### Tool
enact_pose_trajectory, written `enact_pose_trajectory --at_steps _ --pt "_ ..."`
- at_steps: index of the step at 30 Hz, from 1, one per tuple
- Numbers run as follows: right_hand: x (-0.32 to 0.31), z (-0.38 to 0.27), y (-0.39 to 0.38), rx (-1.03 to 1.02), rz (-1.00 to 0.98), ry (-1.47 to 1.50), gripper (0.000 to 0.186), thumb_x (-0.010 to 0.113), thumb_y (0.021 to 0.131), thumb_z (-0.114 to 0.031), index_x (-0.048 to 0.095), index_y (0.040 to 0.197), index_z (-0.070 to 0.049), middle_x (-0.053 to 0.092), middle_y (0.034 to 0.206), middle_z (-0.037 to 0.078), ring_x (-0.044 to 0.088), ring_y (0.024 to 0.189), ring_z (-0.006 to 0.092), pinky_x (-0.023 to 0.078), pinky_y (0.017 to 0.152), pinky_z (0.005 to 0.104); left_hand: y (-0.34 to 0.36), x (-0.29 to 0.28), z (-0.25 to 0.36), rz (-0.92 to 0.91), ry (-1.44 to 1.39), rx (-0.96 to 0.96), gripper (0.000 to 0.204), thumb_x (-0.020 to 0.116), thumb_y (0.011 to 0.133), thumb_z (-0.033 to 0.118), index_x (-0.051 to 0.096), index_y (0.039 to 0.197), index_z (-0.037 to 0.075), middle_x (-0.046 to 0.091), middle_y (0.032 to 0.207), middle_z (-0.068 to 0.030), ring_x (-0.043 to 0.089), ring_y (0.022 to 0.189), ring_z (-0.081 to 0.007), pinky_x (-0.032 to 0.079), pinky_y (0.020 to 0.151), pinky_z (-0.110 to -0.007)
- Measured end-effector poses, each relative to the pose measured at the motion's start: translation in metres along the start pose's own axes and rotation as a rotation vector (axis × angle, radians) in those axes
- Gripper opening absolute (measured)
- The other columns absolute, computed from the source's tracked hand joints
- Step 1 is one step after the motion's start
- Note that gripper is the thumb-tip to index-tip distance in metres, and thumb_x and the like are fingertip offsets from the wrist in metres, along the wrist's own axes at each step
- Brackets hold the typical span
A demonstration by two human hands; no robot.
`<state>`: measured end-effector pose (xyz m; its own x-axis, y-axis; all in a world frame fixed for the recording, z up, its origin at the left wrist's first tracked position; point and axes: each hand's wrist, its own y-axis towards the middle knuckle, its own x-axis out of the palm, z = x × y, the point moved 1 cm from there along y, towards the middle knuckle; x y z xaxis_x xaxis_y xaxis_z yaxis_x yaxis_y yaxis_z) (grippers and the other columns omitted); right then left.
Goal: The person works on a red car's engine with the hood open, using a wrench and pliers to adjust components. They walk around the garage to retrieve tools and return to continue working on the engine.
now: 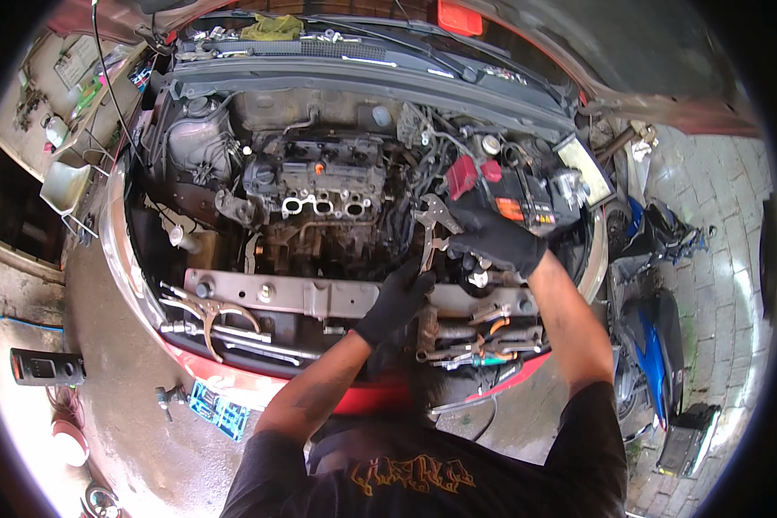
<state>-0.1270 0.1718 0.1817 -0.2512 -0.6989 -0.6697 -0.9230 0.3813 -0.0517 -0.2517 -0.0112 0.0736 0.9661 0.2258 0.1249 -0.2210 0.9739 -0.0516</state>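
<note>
Both of my hands wear black gloves and meet over the front of the open engine bay. My left hand [399, 302] is closed around the lower end of a metal adjustable wrench [429, 226], which points upward with its jaws at the top. From the right, my right hand [501, 240] is closed at the wrench's side, just below the jaws; its fingertips are partly hidden. Behind the wrench lies the engine [319, 177], its pale intake ports facing me. The car battery [527, 194], with red terminal covers [466, 175], is just beyond my right hand.
A metal crossmember [319, 296] spans the bay's front. Below it lie a puller [211, 318], long bars and several wrenches [483, 345]. The raised hood [665, 60] overhangs the right. A blue tool case [220, 410] and a drill [171, 397] are on the floor; a motorbike [652, 354] stands right.
</note>
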Motion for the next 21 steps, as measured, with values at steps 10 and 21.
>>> enact_pose_trajectory --at_steps 10,21 --pt "-0.027 0.177 0.226 0.156 -0.252 -0.474 0.027 0.065 0.087 -0.019 0.073 0.107 -0.004 0.073 0.085 0.012 0.068 0.071 0.0241 0.053 0.067 0.0371 0.196 -0.027 -0.072 0.236 -0.404 -0.241 0.016 0.059 0.1 0.021 0.064 0.105 0.006 0.059 0.078 0.0012 0.057 0.064 -0.0093 0.047 0.056 -0.026" --pt "0.025 0.25 0.328 -0.57 -0.485 -1.231 0.016 0.066 0.075 -0.02 0.075 0.081 -0.008 0.074 0.083 0.013 0.072 0.071 0.0316 0.056 0.06 0.0411 0.25 -0.038 -0.155 0.65 0.125 -0.15 0.026 0.058 0.095 0.018 0.067 0.108 -0.002 0.07 0.096 -0.0262 0.065 0.09 -0.0448 0.05 0.079 -0.048"
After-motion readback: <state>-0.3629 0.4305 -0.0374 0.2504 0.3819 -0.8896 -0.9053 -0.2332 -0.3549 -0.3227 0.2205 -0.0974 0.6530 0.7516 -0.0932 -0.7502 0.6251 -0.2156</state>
